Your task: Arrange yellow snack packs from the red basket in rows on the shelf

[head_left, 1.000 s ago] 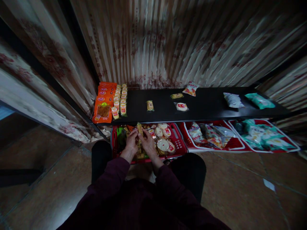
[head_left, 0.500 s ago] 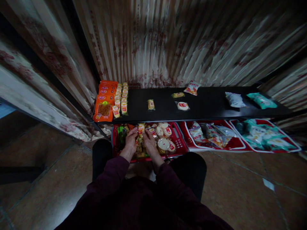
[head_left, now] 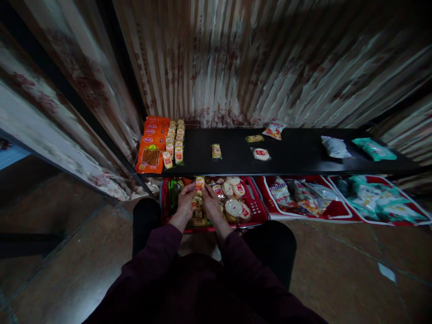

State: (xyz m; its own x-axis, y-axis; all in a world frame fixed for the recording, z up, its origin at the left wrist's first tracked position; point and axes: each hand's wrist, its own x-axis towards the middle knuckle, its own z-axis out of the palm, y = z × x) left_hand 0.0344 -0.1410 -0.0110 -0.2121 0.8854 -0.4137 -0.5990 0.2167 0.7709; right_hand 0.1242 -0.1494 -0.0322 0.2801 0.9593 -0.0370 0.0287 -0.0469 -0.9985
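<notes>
Between my two hands is a small yellow snack pack point(head_left: 200, 185), above the left red basket point(head_left: 251, 198). My left hand point(head_left: 185, 204) grips its left side, and my right hand point(head_left: 211, 204) holds its right side. Round white crackers in clear wrap point(head_left: 233, 208) lie in the basket to the right of my hands. Orange snack bags point(head_left: 150, 150) are at the shelf's left end, beside rows of small yellow packs point(head_left: 178, 153).
The black shelf point(head_left: 293, 155) also bears a single yellow pack point(head_left: 216, 151), a round cracker point(head_left: 261, 154) and several bags. Two more baskets with white bags point(head_left: 281, 192) and green bags point(head_left: 374, 198) stand to the right. Posts and curtains border the shelf.
The whole view has shifted slightly, so the shelf and baskets appear lower and further right. Both my hands still hold the yellow pack, which now shows a little more clearly.
</notes>
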